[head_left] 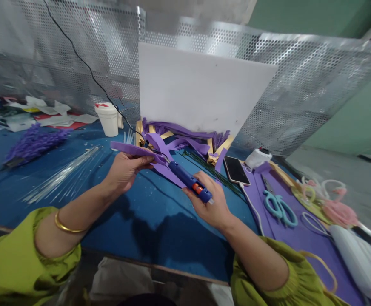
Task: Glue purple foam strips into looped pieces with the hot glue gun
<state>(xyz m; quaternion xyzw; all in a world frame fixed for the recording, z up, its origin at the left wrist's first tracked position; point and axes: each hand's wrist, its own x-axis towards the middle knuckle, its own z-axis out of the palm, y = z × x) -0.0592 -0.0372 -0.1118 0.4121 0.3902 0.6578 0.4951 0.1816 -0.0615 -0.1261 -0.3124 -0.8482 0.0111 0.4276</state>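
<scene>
My left hand pinches a purple strip between thumb and fingers, above the blue table. In my right hand is a blue glue gun with an orange stick visible in its body. Its tip points left and meets or nearly meets the strip's right end; contact is too small to tell. More purple strips lie behind and under the gun. Behind them, small bunches of purple flowers in tan wrapping rest against a white board.
A white cup stands behind my left hand. Clear thin sticks and a purple flower stem lie left. On the right are a phone with a cable, teal scissors and pink flamingo items.
</scene>
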